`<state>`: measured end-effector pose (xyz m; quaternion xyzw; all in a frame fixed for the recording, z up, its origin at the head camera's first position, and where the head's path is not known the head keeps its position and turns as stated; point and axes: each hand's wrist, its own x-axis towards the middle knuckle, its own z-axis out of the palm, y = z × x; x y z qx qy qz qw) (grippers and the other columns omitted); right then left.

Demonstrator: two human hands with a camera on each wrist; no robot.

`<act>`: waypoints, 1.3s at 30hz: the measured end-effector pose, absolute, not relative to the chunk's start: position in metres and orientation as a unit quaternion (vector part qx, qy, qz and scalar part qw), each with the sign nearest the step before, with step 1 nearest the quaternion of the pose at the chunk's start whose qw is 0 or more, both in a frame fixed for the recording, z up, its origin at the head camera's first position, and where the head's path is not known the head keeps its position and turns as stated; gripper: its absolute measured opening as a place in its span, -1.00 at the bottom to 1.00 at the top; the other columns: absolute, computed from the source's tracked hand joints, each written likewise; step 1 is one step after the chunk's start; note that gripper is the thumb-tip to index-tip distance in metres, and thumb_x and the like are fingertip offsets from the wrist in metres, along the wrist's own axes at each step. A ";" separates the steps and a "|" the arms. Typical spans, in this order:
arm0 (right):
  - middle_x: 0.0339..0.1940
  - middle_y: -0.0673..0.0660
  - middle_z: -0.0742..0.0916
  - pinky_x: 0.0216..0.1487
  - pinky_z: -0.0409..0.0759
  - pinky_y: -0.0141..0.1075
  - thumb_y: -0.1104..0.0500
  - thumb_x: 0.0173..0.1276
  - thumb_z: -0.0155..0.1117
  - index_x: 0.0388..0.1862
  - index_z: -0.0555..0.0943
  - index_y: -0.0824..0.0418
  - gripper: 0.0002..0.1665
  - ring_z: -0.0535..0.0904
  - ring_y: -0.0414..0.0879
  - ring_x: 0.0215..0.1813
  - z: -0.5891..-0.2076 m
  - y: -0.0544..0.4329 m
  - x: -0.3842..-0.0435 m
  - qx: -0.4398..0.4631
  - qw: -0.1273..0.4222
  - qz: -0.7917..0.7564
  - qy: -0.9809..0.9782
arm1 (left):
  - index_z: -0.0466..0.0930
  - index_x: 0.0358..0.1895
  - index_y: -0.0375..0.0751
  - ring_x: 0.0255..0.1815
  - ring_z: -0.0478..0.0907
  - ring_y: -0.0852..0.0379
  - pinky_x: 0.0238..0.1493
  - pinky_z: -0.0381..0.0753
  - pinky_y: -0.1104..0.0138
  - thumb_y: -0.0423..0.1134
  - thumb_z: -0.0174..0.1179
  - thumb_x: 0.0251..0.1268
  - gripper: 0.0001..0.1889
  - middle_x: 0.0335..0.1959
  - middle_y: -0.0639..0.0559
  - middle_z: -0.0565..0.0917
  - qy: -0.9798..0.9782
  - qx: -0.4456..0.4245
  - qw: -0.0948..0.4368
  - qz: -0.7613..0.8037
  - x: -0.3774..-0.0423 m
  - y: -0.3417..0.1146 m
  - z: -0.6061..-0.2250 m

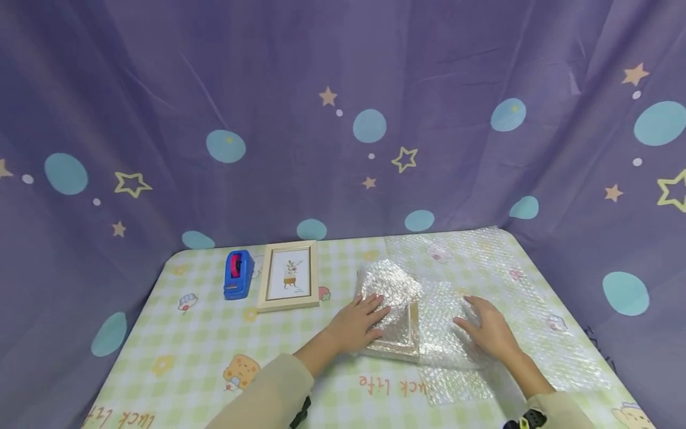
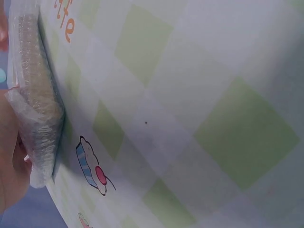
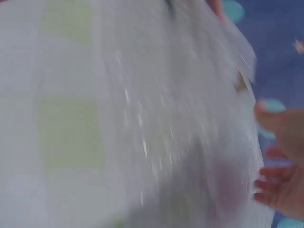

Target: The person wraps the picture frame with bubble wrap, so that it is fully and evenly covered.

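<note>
A wooden picture frame [image 1: 414, 325] lies partly covered by clear bubble wrap [image 1: 447, 325], right of the table's middle in the head view. With fingers spread, my left hand [image 1: 354, 325] rests on the wrap folded over the frame's left part. The left wrist view shows the wrapped edge [image 2: 40, 85] beside that hand [image 2: 12, 156]. My right hand [image 1: 490, 328] is over the wrap to the right of the frame, its fingers apart and loosely bent, gripping nothing. In the blurred right wrist view, this hand [image 3: 285, 166] appears at the right edge, beside the bubble wrap [image 3: 156, 109].
A second picture frame [image 1: 290, 276] with a plant print lies unwrapped at the back left. Beside it stands a blue tape dispenser [image 1: 238, 275] with a pink roll. More bubble wrap [image 1: 536, 322] spreads toward the table's right edge. A purple curtain [image 1: 268, 119] hangs behind the table.
</note>
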<state>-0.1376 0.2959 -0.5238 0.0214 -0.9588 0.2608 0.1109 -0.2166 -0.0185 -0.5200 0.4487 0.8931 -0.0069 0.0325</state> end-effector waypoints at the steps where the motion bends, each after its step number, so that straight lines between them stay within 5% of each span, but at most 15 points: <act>1: 0.19 0.52 0.55 0.15 0.51 0.22 0.02 0.26 0.34 0.24 0.41 0.48 -0.27 0.48 0.43 0.18 -0.522 0.304 -0.133 -0.009 0.098 0.261 -0.960 | 0.04 0.52 0.09 0.61 -0.04 0.03 0.61 -0.05 0.08 0.13 -0.26 0.52 -0.42 0.58 0.01 0.03 0.892 0.450 0.033 -0.006 -0.217 -0.019 -0.520; 6: -0.07 0.48 0.67 -0.12 0.67 0.04 0.01 0.26 0.34 0.14 0.47 0.52 -0.32 0.65 0.31 -0.08 -0.516 0.331 -0.113 -0.082 0.041 0.274 -0.957 | 0.05 0.52 0.07 0.60 -0.03 0.00 0.61 -0.03 0.06 0.12 -0.25 0.51 -0.42 0.58 -0.01 0.04 0.890 0.455 0.030 0.001 -0.220 -0.020 -0.520; 10: -0.14 0.38 0.70 -0.19 0.67 -0.13 -0.04 0.24 0.35 0.11 0.52 0.45 -0.33 0.66 0.12 -0.18 -0.518 0.343 -0.107 -0.105 0.008 0.302 -0.948 | 0.06 0.51 0.07 0.60 -0.02 0.00 0.61 -0.02 0.06 0.12 -0.24 0.51 -0.42 0.58 -0.02 0.06 0.889 0.456 0.032 0.010 -0.221 -0.021 -0.522; 15: -0.21 0.17 0.75 -0.19 0.69 -0.34 -0.03 0.30 0.30 0.20 0.41 0.56 -0.25 0.66 -0.16 -0.27 -0.522 0.357 -0.102 -0.140 -0.101 0.456 -0.873 | 0.06 0.51 0.09 0.61 -0.05 0.03 0.62 -0.05 0.08 0.12 -0.25 0.52 -0.42 0.58 0.01 0.05 0.890 0.454 0.042 0.025 -0.221 -0.021 -0.523; 21: -0.34 -0.10 0.76 -0.12 0.70 -0.47 0.21 0.42 0.15 -0.19 0.60 0.32 -0.82 0.72 -0.28 -0.28 -0.521 0.369 -0.097 -0.074 -0.206 0.645 -0.732 | 0.06 0.51 0.12 0.61 -0.05 0.06 0.62 -0.05 0.10 0.13 -0.24 0.51 -0.42 0.58 0.04 0.05 0.891 0.451 0.045 0.027 -0.220 -0.022 -0.523; 29: -0.22 -0.11 0.68 0.06 0.66 -0.43 0.27 0.51 -0.04 -0.25 0.62 0.12 -0.73 0.66 -0.29 -0.18 -0.491 0.360 -0.105 -0.023 -0.221 0.737 -0.638 | 0.07 0.51 0.11 0.61 -0.05 0.05 0.62 -0.05 0.10 0.12 -0.23 0.51 -0.43 0.58 0.04 0.05 0.892 0.449 0.044 0.028 -0.220 -0.024 -0.520; 39: -0.22 -0.08 0.75 0.06 0.66 -0.43 0.33 0.52 -0.10 -0.19 0.69 0.10 -0.63 0.69 -0.28 -0.13 -0.455 0.311 -0.115 0.042 -0.209 0.791 -0.573 | 0.10 0.50 0.10 0.60 -0.01 0.04 0.61 -0.02 0.09 0.12 -0.20 0.50 -0.43 0.57 0.02 0.08 0.890 0.453 0.036 0.032 -0.219 -0.023 -0.522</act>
